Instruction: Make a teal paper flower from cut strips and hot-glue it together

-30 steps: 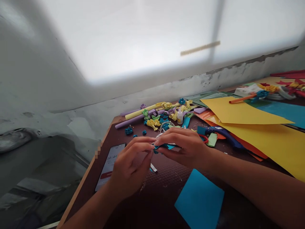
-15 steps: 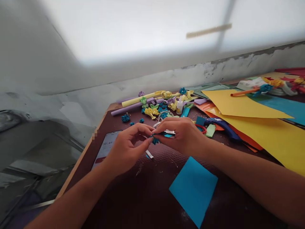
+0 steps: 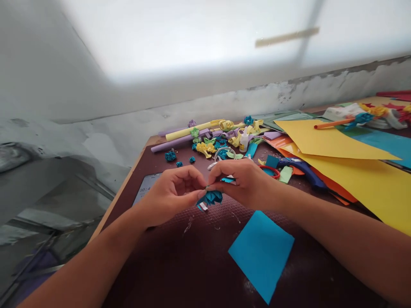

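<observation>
Between my fingertips is a blue paper flower (image 3: 212,197), its folded petals hanging downward above the table. My left hand (image 3: 173,194) pinches it from the left with thumb and fingers. From the other side my right hand (image 3: 245,182) grips its top, close to the left fingertips; the exact hold is partly covered by the fingers. A blue paper sheet (image 3: 261,256) lies flat in front of my right forearm. Beneath the flower, a small white strip (image 3: 203,207) shows on the dark table (image 3: 180,265).
A phone (image 3: 144,188) lies by my left hand. Behind are paper flowers (image 3: 205,149), rolled paper tubes (image 3: 180,140), a tape ring (image 3: 224,150) and a glue bottle (image 3: 243,141). To the right are red-handled scissors (image 3: 272,172), a blue glue gun (image 3: 303,171) and yellow sheets (image 3: 362,184).
The blue flower has turned or lowered, so more of its petals show below my fingers. My left hand has shifted slightly and covers more of the phone.
</observation>
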{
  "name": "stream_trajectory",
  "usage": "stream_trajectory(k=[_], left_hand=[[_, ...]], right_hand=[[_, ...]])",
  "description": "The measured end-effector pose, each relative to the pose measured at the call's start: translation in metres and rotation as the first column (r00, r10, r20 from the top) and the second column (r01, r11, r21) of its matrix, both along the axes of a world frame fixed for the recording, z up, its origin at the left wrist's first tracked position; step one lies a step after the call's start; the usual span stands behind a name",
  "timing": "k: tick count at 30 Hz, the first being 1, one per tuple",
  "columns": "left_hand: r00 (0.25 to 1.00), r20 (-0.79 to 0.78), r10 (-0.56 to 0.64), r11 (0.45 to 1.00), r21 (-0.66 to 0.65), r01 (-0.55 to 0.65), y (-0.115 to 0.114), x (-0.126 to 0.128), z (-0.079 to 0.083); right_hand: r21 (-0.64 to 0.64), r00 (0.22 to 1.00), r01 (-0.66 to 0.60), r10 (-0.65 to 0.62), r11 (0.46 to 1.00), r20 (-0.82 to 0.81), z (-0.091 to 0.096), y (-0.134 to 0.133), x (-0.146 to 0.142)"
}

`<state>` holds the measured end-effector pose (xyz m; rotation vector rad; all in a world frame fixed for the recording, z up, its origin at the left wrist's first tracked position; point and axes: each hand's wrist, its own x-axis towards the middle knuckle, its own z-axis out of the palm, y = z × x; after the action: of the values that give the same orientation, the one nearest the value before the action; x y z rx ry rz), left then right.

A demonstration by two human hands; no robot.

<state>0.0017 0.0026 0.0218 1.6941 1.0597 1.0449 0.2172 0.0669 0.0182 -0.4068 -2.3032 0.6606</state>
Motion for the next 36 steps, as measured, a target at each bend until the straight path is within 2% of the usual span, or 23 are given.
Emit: stream_trajectory(k=[4, 11, 15, 19, 22, 26, 28, 30, 31, 32, 34, 35, 36], left_hand=[[1.0, -0.008, 0.007, 1.0, 0.03, -0.007, 0.002, -0.003, -0.001], [0.998, -0.024, 0.059, 0.982, 0.179, -0.054, 0.002, 0.001, -0.002], [0.996, -0.038, 0.085, 0.98, 0.184, -0.077, 0.001, 0.002, 0.001], [0.995, -0.042, 0.092, 0.984, 0.154, -0.084, 0.002, 0.0, -0.001], [0.995, -0.047, 0.09, 0.991, 0.109, -0.084, 0.003, 0.003, -0.006], [0.982, -0.146, 0.118, 0.993, 0.043, -0.112, 0.004, 0.006, -0.002], [0.941, -0.293, 0.17, 0.985, 0.045, -0.164, 0.006, -0.007, 0.009], [0.838, -0.49, 0.241, 0.965, 0.032, -0.259, 0.006, -0.037, 0.022], [0.779, -0.586, 0.222, 0.949, -0.053, -0.311, 0.005, -0.056, 0.027], [0.738, -0.659, 0.147, 0.921, -0.18, -0.345, 0.002, -0.077, 0.031], [0.719, -0.695, -0.024, 0.803, -0.442, -0.4, -0.007, -0.115, 0.035], [0.694, -0.715, -0.081, 0.732, -0.515, -0.446, -0.012, -0.129, 0.034], [0.683, -0.722, -0.111, 0.691, -0.55, -0.469, -0.017, -0.139, 0.032]], right_hand=[[-0.028, 0.999, -0.044, 0.044, 0.999, -0.001, 0.0, 0.001, 0.0], [0.014, 0.996, -0.084, 0.084, 0.996, -0.019, -0.002, 0.005, 0.001], [-0.008, 0.994, -0.108, 0.107, 0.994, -0.033, -0.003, 0.006, 0.002], [-0.161, 0.994, -0.107, 0.105, 0.981, -0.02, -0.001, 0.006, 0.003], [-0.274, 0.995, -0.055, 0.074, 0.96, 0.06, 0.0, 0.005, 0.002], [-0.271, 0.991, 0.028, 0.009, 0.962, 0.133, -0.004, 0.006, -0.002], [-0.28, 0.996, 0.044, -0.02, 0.959, 0.09, -0.007, 0.008, -0.003], [-0.296, 0.998, 0.055, -0.047, 0.954, 0.034, -0.008, 0.01, -0.004], [-0.301, 0.998, 0.058, -0.057, 0.952, 0.013, -0.008, 0.011, -0.004], [-0.301, 0.998, 0.061, -0.064, 0.952, 0.0, -0.007, 0.011, -0.003], [-0.295, 0.997, 0.066, -0.071, 0.953, -0.006, -0.005, 0.011, -0.003], [-0.291, 0.998, 0.063, -0.066, 0.955, -0.001, -0.005, 0.01, -0.003], [-0.285, 0.998, 0.056, -0.057, 0.957, 0.005, -0.004, 0.009, -0.003]])
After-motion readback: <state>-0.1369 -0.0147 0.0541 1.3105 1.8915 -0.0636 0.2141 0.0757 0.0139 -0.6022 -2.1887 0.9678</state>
